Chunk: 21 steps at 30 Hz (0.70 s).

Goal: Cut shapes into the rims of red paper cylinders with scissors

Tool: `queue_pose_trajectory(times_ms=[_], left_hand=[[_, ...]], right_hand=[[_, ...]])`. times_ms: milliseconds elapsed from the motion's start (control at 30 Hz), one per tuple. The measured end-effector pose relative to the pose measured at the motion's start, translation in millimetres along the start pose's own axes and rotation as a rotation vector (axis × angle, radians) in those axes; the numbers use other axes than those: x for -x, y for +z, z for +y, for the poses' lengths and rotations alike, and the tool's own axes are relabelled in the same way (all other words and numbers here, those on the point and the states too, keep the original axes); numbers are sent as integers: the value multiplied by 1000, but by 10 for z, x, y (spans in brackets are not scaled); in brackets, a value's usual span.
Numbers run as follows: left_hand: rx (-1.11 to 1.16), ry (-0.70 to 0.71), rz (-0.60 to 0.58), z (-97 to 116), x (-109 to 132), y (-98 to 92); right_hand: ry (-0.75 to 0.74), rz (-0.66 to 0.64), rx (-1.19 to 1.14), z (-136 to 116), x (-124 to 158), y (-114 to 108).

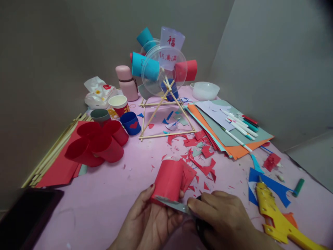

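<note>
A red paper-covered cup (169, 178) lies in my left hand (149, 220), whose fingers wrap round its lower end, with a loose flap of red paper at its right side. My right hand (221, 215) is closed on black-handled scissors (179, 207). The scissor blades lie along the cup's lower rim, at the edge of the red paper. Red paper scraps (203, 163) are strewn just beyond the cup.
Behind stands a stick frame (156, 113) carrying a wheel of plastic discs (164, 71) and coloured cups. Red cups (108, 147) and a phone (28, 215) are left. Paper sheets (234, 147), markers (240, 125) and a yellow glue gun (275, 217) lie right.
</note>
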<state>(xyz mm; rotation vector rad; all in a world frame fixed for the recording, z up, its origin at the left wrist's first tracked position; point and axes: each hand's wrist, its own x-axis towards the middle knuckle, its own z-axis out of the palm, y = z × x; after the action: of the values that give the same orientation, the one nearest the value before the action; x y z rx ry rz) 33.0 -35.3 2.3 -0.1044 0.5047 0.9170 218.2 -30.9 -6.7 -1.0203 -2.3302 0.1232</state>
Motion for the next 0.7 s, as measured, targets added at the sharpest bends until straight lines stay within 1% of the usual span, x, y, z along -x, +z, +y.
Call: queue_pose_trajectory(times_ms=[67,133,200,267,367,433,467,500,533,600,667,700], left_hand=[[-12,2,-29,1,-2,-6],[-16,44,-47,17,-9,-5],[-35,98,-47,43,-18,3],[-72,115,-16,67,-20,15],[-104,115,55,81,-10,28],[-108,146,82,76,1,27],[-115,170,87,73,7,21],[-123,193,86,69,13,11],[-136,216,76,68,20,-1],[-179,261,43,70,32,-27],[-238,316,1,78,44,-42],[-273,349,-13,83,49,-41]], right_hand=[[63,-3,-112,-7,-14,13],[160,-59,-300,-10,-30,9],[280,-117,-504,4,-44,-10],[434,-114,-726,42,-53,-33],[663,-50,-1219,115,-66,-66],[731,-68,-1544,146,-82,-90],[723,-114,-1613,154,-91,-102],[711,-141,-1604,158,-100,-111],[695,-158,-1546,160,-106,-116],[654,-151,-1458,161,-109,-111],[573,-188,-1528,163,-95,-92],[576,-167,-1518,162,-84,-82]])
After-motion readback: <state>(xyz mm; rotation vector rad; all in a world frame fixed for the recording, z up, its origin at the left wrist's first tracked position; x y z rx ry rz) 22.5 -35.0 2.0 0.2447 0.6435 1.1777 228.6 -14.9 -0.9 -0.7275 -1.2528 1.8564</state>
